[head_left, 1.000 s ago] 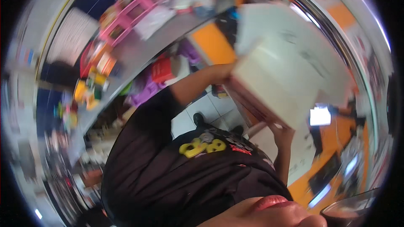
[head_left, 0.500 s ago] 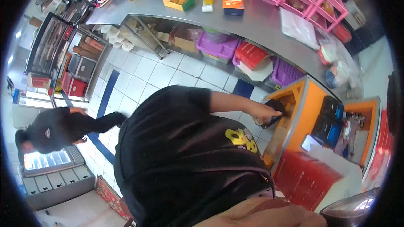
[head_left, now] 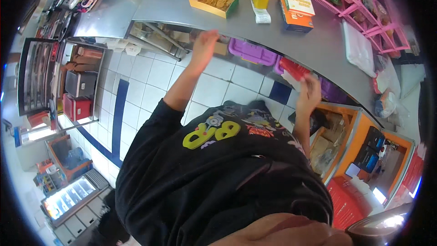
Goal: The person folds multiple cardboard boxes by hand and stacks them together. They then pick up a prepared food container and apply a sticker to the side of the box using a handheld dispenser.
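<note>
Left hand (head_left: 205, 48): grip loosely wide, seemingly empty; right hand (head_left: 310, 93), 3 o'clock: cannot tell its grip – the open food box (head_left: 214, 2) sits at 12 o'clock near the desk's (head_left: 327, 32) edge, so a hasty reach could spill it

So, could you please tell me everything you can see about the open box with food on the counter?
The open box is small and looks like thin card, with a yellow-orange long side and a green end at the right. Brown, crumbly-looking food lies inside. It sits slightly turned on the grey metal counter, near the front edge. An orange-and-green piece stands behind; I cannot tell if it is attached. Neither hand touches the box.
</note>
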The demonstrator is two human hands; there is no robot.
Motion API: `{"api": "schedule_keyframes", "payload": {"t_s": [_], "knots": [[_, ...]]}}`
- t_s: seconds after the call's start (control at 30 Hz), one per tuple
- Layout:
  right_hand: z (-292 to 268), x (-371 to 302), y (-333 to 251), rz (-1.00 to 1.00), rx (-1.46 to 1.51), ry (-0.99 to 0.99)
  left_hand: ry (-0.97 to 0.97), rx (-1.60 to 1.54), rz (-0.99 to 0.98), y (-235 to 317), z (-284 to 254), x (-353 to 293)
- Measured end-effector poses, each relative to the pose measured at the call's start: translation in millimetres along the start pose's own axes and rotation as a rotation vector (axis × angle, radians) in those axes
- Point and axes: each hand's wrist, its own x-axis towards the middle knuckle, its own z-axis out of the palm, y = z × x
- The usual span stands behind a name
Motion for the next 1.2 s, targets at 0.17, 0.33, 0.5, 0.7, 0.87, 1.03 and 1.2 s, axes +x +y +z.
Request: {"api": "schedule_keyframes", "payload": {"t_s": [0.17, 0.33, 0.5, 0.7, 0.87, 1.03, 1.2], "knots": [[117.0, 72.2, 4.2, 0.093, -0.035, -0.318, 0.204, 0.238, 0.191, -3.5, -22.3, 77.7], [238.6, 188.3, 9.3, -0.061, -0.009, -0.460, -0.006, 0.979, 0.720, 1.4, -21.0, 128.0], [356.7, 313.8, 68.2, -0.839, -0.611, -0.563, -0.034, 1.153, 0.790, -22.9, -44.0, 173.5], [403.1, 346.1, 109.0, -0.791, -0.632, -0.999, 0.032, 1.186, 0.630, -23.6, -57.7, 185.8], [340.7, 326.0, 18.3, -0.495, -0.140, -0.710, 0.077, 0.890, 0.767, 19.3, -25.0, 194.9], [259.3, 235.8, -38.2, 0.397, 0.048, -0.428, -0.528, 0.404, 0.434, 48.5, 33.0, 203.1], [218.2, 146.1, -13.1, 0.424, -0.033, -0.039, -1.054, 0.492, 0.085, 18.0, 59.0, 188.3]]}}
